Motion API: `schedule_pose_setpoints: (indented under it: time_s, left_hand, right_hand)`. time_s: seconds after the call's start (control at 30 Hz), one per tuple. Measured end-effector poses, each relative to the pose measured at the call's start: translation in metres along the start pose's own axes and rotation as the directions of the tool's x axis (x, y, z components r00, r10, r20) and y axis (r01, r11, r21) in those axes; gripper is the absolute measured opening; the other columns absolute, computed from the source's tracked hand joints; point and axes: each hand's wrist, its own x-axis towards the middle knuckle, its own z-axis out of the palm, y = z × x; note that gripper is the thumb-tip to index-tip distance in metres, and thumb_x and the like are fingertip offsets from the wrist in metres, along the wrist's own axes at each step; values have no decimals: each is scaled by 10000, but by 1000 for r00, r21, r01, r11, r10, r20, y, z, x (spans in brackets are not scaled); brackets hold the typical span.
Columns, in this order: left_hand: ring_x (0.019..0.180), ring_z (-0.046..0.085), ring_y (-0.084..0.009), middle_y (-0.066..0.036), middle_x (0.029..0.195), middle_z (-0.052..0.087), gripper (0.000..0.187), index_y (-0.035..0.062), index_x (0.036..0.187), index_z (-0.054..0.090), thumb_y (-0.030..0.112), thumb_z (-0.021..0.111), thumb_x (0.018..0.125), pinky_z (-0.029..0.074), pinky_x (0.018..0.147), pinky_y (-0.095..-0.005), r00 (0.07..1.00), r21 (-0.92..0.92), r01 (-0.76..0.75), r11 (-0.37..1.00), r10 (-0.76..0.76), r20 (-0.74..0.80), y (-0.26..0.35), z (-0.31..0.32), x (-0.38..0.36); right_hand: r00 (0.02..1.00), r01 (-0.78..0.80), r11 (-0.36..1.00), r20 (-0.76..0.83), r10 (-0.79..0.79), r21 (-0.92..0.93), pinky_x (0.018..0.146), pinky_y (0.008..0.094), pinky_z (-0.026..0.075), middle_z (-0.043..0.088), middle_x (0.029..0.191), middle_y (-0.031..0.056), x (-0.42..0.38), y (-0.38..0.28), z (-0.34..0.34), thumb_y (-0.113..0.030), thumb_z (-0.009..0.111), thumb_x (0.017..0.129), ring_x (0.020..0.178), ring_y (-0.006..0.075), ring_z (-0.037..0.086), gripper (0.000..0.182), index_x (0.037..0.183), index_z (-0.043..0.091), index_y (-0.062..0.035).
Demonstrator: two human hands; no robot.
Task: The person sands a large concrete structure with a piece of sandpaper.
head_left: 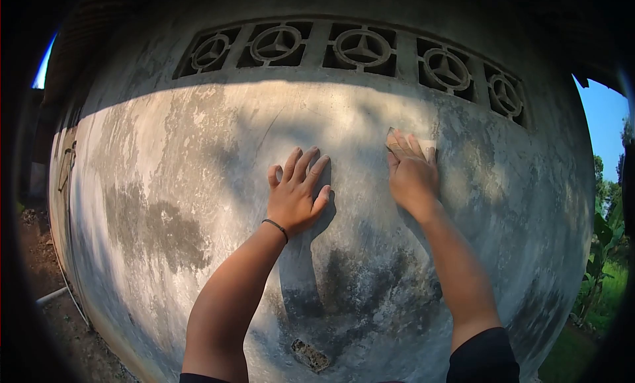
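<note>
A weathered plaster wall, with peeling pale coating and dark stains, fills most of the view. My left hand leans on it with fingers spread, holding nothing; a thin dark band circles that wrist. To the right and slightly higher, my right hand presses a thin, flat piece of sandpaper against the wall. The fingers lie over the sandpaper, so only a dark corner and a pale edge show.
Above my hands runs a row of concrete vent blocks with round three-spoked shapes. Low on the wall is a rough hole. A pale pipe lies on the ground at left, and green plants grow at right.
</note>
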Motion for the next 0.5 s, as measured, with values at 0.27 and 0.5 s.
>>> schedule_pose_setpoints:
  time_s: [0.27,0.5]
  left_hand:
    - [1388,251,-233,-36,1459,358,520,191,1373,433,362,447,883,129,1065,-435,1000,2,-1,1000,1,28,-2,-1,-3]
    - [1394,242,-235,-37,1464,350,518,202,1375,431,377,441,888,115,1078,-448,1000,12,-14,1000,14,22,-3,1,-8]
  right_hand:
    - [994,36,998,-103,-41,-49,1128,489,207,367,1486,-7,38,-2,12,-283,341,994,1381,212,315,415,1377,455,-169]
    - [997,16,998,-73,-20,-56,1108,487,258,373,1480,9,82,-7,-6,-287,344,993,1349,242,359,415,1376,445,-164]
